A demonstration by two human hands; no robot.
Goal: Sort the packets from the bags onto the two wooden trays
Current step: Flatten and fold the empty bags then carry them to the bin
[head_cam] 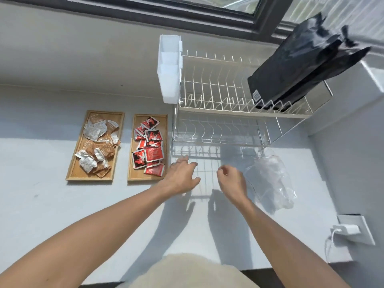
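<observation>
Two wooden trays lie side by side on the grey counter. The left tray (73, 165) holds several brown and white packets (97, 146). The right tray (131, 167) holds several red and black packets (150, 148). My left hand (180, 176) hovers just right of the right tray, fingers spread, holding nothing. My right hand (232, 181) is beside it, fingers loosely curled, with nothing visible in them. A clear plastic bag (270, 179) lies crumpled on the counter right of my right hand. A black bag (299, 69) stands on the upper tier of the dish rack.
A two-tier white wire dish rack (218, 96) with a white plastic cutlery holder (169, 69) stands behind my hands. A window runs along the back. A wall socket with a white charger (347, 228) sits on the right wall.
</observation>
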